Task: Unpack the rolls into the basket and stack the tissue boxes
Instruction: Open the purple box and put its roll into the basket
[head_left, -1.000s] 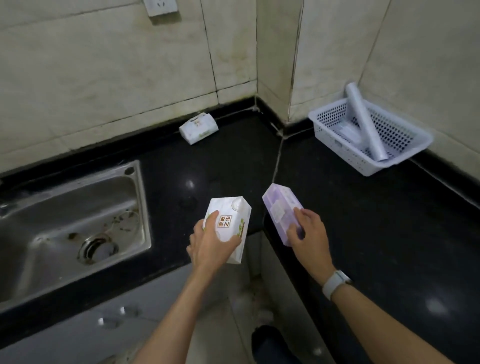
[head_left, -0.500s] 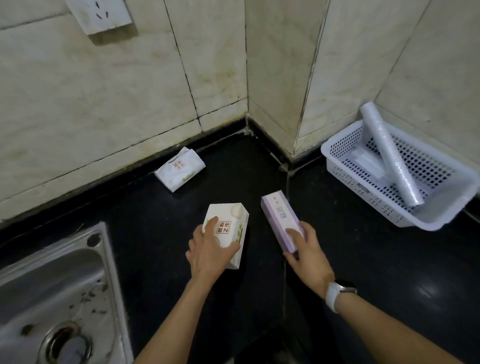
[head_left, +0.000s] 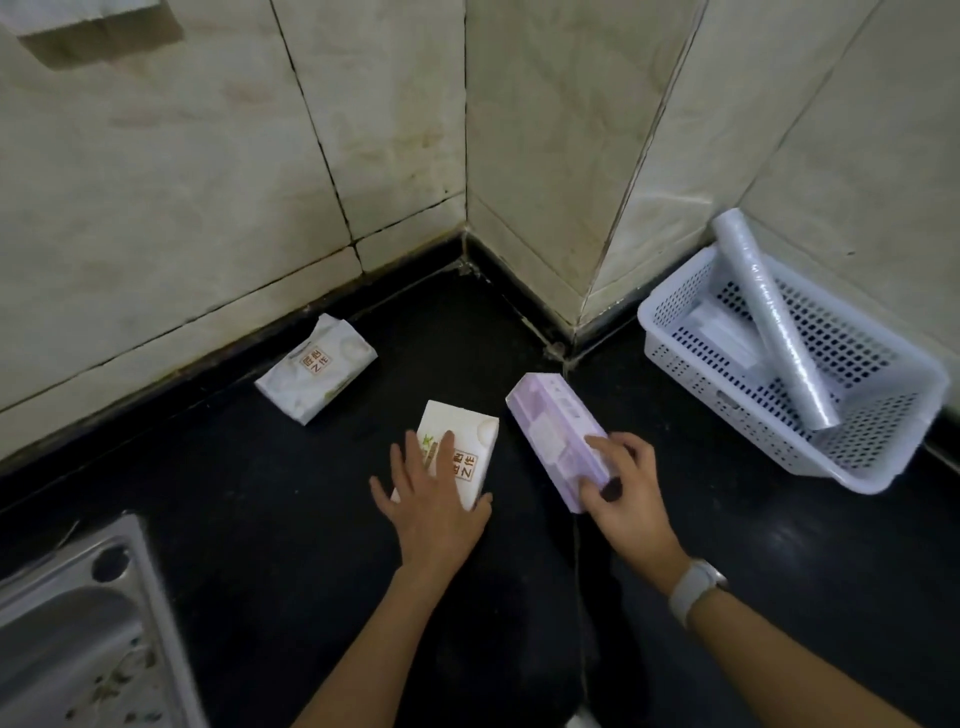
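Observation:
A white tissue pack (head_left: 465, 457) lies flat on the black counter (head_left: 291, 519), and my left hand (head_left: 434, 506) rests on its near end with fingers spread over the top. Just to the right, a purple tissue box (head_left: 553, 431) sits on the counter, gripped at its near end by my right hand (head_left: 621, 491). A second white tissue pack (head_left: 316, 375) lies by the back wall, untouched. The white perforated basket (head_left: 883, 467) at the right holds a clear-wrapped roll (head_left: 774, 322) leaning on its back rim, with white items under it.
A steel sink (head_left: 78, 639) fills the lower left corner. Tiled walls form a jutting corner behind the counter. A watch sits on my right wrist (head_left: 696, 584). The counter has a seam (head_left: 574, 530) running toward me between the hands.
Both hands carried the white pack and the purple box forward and set them down on the counter. My left hand's fingers have spread flat on the pack. The view moved closer to the corner.

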